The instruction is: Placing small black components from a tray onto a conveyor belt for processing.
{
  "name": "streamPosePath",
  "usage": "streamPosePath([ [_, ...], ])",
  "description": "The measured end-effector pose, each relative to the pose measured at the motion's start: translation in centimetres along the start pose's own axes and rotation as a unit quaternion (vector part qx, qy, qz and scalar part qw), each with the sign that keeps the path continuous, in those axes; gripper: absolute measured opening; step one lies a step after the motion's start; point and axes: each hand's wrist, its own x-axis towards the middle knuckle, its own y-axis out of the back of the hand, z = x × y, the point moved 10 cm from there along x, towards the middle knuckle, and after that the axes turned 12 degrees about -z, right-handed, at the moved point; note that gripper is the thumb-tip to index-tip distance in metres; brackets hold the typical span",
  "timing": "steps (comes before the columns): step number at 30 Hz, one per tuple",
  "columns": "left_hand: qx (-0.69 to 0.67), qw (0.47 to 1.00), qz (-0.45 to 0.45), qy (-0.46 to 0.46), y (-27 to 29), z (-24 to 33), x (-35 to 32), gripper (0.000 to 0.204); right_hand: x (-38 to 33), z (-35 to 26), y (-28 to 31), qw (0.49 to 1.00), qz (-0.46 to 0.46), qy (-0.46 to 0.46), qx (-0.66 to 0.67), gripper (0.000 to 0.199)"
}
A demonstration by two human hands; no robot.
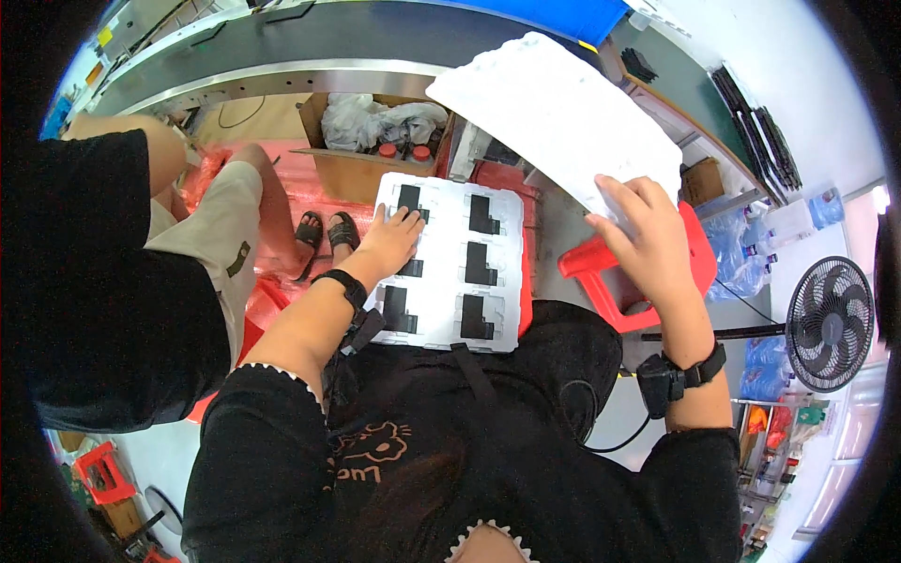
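A white molded tray [444, 272] lies on my lap, with flat black L-shaped pieces [478, 264] set in its recesses in two columns. My left hand [391, 242] lies on the left column, its fingers spread over the tray and partly covering the pieces there; the fingertips touch the upper one. To the right and higher up, my right hand [646, 235] grips the near edge of a tilted white sheet [563, 113], thumb and fingers around it. That sheet is apart from the tray and reaches toward the bench. Its underside is hidden.
A dark conveyor belt [375, 45] runs across the far side. Below it stands a cardboard box [352, 176] with plastic bags and red-capped bottles. A person [202, 249] is close on my left. A red stool [694, 253] and a black fan [832, 324] stand right.
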Motion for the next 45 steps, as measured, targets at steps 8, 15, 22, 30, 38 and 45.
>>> streamPosePath([
  [8, -0.546, 0.835, 0.066, -0.026, 7.8, 0.7, -2.2, 0.065, -1.6, -0.8, 2.2, 0.986, 0.099, -0.090, 0.100, 0.035],
  [15, -0.864, 0.467, 0.158, -0.105, 17.4, 2.3, -6.8, 0.038, -0.4, -10.6, -2.2, 0.985, 0.058, 0.117, 0.112, 0.044],
  [22, -0.866, 0.463, 0.190, -0.011, 6.3, -6.2, -13.0, 0.029, -4.1, -7.4, -0.5, 0.960, 0.139, 0.143, 0.199, 0.023],
  [30, -0.773, 0.603, 0.135, 0.141, -9.2, -7.3, -11.9, 0.031, -8.5, 2.1, -17.8, 0.959, 0.026, -0.132, 0.248, 0.025],
  [38, -0.612, 0.736, 0.137, 0.256, -10.2, -7.1, -7.7, 0.035, -10.1, 7.8, -30.8, 0.869, -0.153, -0.374, 0.288, 0.048],
  [45, -0.525, 0.808, 0.118, 0.238, -10.0, -6.8, -7.1, 0.031, -7.0, 9.1, -28.5, 0.890, -0.143, -0.346, 0.259, 0.040],
])
